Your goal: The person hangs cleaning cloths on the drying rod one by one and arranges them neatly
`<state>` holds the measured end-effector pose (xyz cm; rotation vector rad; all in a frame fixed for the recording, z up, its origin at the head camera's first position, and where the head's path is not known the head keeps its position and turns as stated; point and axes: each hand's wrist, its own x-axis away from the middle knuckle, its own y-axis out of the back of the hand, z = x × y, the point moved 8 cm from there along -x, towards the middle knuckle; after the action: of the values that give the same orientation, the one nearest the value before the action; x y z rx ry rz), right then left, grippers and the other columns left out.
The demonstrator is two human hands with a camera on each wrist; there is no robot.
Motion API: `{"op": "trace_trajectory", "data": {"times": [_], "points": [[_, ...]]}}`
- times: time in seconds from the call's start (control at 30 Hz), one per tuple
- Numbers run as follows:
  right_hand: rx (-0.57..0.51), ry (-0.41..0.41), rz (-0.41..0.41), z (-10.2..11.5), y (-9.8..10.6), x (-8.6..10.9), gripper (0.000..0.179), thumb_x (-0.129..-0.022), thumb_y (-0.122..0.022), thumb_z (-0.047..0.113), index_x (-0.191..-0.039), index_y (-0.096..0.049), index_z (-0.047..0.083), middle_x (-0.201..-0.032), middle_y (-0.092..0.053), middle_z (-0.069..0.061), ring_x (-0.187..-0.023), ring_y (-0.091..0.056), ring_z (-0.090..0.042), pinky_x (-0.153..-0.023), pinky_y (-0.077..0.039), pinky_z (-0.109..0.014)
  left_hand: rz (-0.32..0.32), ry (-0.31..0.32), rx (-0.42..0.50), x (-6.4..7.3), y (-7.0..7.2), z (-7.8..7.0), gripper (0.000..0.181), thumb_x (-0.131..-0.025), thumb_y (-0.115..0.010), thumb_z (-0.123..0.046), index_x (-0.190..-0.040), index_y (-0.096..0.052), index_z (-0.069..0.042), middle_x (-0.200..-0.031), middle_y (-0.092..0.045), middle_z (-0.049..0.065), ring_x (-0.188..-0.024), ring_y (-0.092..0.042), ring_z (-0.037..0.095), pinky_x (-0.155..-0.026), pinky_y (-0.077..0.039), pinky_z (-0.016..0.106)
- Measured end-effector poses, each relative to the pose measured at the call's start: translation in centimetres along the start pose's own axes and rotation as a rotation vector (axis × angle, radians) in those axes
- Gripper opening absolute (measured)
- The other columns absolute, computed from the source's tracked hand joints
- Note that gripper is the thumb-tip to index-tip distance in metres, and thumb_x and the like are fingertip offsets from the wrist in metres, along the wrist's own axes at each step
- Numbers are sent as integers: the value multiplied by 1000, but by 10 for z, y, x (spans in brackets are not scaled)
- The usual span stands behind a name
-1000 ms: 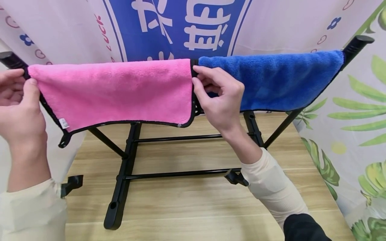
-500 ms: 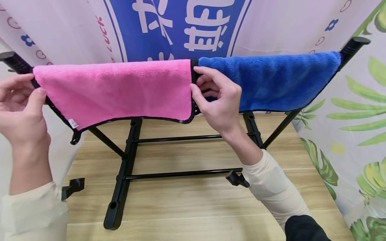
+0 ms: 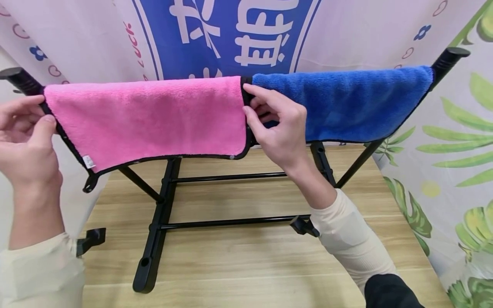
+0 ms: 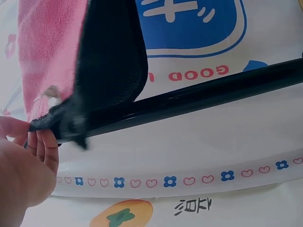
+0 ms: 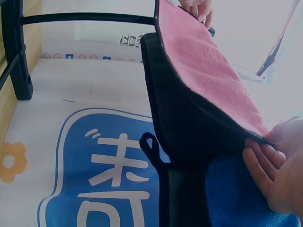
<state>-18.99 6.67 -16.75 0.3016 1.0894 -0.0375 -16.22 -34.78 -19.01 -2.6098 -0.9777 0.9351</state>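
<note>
A pink towel (image 3: 150, 119) with black edging hangs folded over the top of a black rack (image 3: 163, 209). My left hand (image 3: 32, 149) pinches its left edge near the fold, beside the rack's left post. At the opposite edge, my right hand (image 3: 283, 128) pinches the dark border between thumb and fingers. A blue towel (image 3: 366, 102) drapes over the rack's right half, partly behind my right hand. The right wrist view shows the pink towel (image 5: 203, 61) lifted along this side, its dark underside visible. A small white tag and a hanging loop mark its lower left corner.
The rack stands on a light wooden tabletop (image 3: 231, 265), with two low crossbars and black feet. Black hooks (image 3: 304, 226) jut out at the front. A printed curtain (image 3: 346, 34) hangs close behind, and a leaf-patterned cloth (image 3: 458, 149) lies to the right.
My left hand has shifted slightly right and down with the towel's left edge. The lower left corner swung right, then partly back. My right hand stays almost in place, still gripping the border.
</note>
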Motion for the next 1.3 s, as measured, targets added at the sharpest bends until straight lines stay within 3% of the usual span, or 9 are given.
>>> {"op": "trace_trajectory", "data": {"times": [0.27, 0.37, 0.53, 0.67, 0.77, 0.9, 1.03, 1.17, 1.3], "points": [[105, 43, 62, 3, -5, -2, 31, -94, -71, 1, -124, -71, -7, -85, -71, -15, -71, -69, -18, -64, -59, -23, -4, 9, -13, -1, 3, 3, 23, -88, -61, 16, -104, -75, 7, -86, -61, 10, -74, -55, 16, -68, -53, 17], [162, 63, 42, 4, -3, -1, 30, -94, -70, 1, -123, -72, -6, -83, -71, -14, -70, -67, -18, -62, -58, -24, 7, 3, -95, -1, 2, 2, 24, -90, -61, 13, -106, -76, 3, -89, -62, 8, -76, -56, 15, -71, -52, 17], [166, 81, 32, 3, -1, 0, 28, -93, -70, 0, -121, -73, -7, -83, -71, -14, -70, -67, -18, -62, -58, -24, 10, -39, -337, 3, -1, -3, 27, -92, -60, 6, -110, -77, -5, -91, -63, -1, -81, -59, 8, -76, -48, 18], [130, 91, 31, 2, 2, 2, 28, -92, -70, -2, -119, -73, -7, -84, -72, -15, -71, -68, -18, -61, -58, -24, 7, -161, -528, 11, -7, -12, 28, -94, -58, 0, -111, -79, -10, -87, -55, -14, -80, -55, -1, -77, -43, 17], [109, 99, 16, 1, 8, 7, 26, -90, -71, -4, -115, -74, -6, -83, -72, -14, -69, -68, -18, -59, -57, -24, 12, -296, -571, 21, -14, -20, 26, -92, -58, -1, -105, -81, -5, -82, -49, -19, -77, -50, -4, -74, -43, 13], [89, 89, -12, -4, 19, 18, 23, -88, -70, -6, -110, -75, -7, -80, -72, -13, -66, -67, -17, -58, -54, -21, 27, -424, -553, 37, -28, -25, 24, -88, -58, -1, -95, -80, 7, -77, -51, -22, -80, -51, -4, -71, -43, 10], [57, 40, -75, -13, 37, 30, 21, -86, -71, -8, -106, -76, -6, -77, -72, -13, -63, -65, -16, -59, -53, -17, 66, -486, -544, 57, -42, -25, 23, -88, -59, -2, -94, -77, 11, -80, -55, -24, -81, -52, -5, -72, -41, 10], [37, -15, -137, -23, 56, 42, 19, -85, -71, -9, -102, -77, -6, -74, -70, -13, -62, -63, -13, -60, -52, -14, 134, -514, -513, 74, -54, -22, 21, -87, -61, -1, -94, -76, 12, -86, -58, -19, -77, -53, -7, -72, -42, 10], [65, -55, -108, -32, 65, 54, 13, -85, -71, -7, -97, -78, -5, -72, -70, -13, -62, -62, -11, -59, -51, -14, 230, -540, -522, 86, -62, -8, 21, -87, -61, 0, -95, -76, 11, -79, -65, 7, -78, -52, -6, -73, -42, 11]]}}
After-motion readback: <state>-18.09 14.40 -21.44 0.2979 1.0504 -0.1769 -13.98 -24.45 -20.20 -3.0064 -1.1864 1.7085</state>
